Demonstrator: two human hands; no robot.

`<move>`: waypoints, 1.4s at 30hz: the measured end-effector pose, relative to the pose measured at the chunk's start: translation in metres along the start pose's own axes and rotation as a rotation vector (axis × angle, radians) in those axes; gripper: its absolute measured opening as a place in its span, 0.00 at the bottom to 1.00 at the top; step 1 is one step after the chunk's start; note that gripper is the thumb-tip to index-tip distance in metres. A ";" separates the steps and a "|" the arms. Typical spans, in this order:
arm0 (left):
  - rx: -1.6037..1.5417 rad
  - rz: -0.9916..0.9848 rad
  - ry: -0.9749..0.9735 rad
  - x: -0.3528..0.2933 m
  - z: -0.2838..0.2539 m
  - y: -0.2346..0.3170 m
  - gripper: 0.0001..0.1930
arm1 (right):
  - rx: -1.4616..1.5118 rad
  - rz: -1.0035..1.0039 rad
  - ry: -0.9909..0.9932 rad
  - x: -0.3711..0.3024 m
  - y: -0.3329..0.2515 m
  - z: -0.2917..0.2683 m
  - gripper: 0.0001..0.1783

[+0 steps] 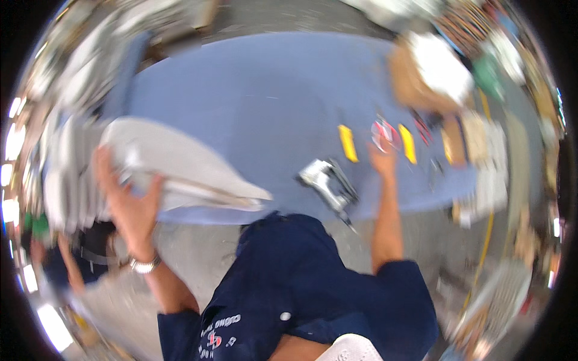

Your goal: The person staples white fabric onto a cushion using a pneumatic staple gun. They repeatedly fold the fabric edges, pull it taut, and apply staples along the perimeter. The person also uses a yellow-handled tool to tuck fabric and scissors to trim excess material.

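Staple gun (328, 180): one, lower end projecting over near edge of blue tabletop (271, 78). Beyond gun: bare surface; yellow-handled tools (347, 143), two, farther right. Left of gun: light-grey panel (180, 153), one on top; left hand (129, 201) open over it, fingers spread. Right of gun: right hand (383, 159) at red-handled scissors (381, 127), one pair; blurred, grip cannot be told.
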State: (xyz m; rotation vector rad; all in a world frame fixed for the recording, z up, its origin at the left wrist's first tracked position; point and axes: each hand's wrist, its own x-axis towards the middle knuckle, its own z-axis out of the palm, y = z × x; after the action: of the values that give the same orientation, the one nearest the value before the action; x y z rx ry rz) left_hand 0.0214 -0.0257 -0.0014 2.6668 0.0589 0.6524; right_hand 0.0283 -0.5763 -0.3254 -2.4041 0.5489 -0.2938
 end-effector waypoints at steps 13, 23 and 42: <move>-0.068 0.016 -0.086 -0.034 -0.024 -0.005 0.54 | 0.553 0.520 -0.296 0.088 0.025 0.014 0.38; -0.074 -0.011 0.183 -0.044 0.009 0.000 0.44 | 1.252 -0.328 -0.996 -0.098 -0.303 -0.021 0.34; -0.365 -0.157 0.531 -0.071 0.018 0.001 0.21 | 0.770 -0.919 -0.451 -0.169 -0.434 -0.024 0.41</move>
State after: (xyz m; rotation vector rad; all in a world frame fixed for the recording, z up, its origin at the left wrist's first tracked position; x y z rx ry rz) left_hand -0.0338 -0.0428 -0.0468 2.0609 0.2635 1.1738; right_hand 0.0051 -0.2072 -0.0414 -1.7071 -0.7779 -0.2580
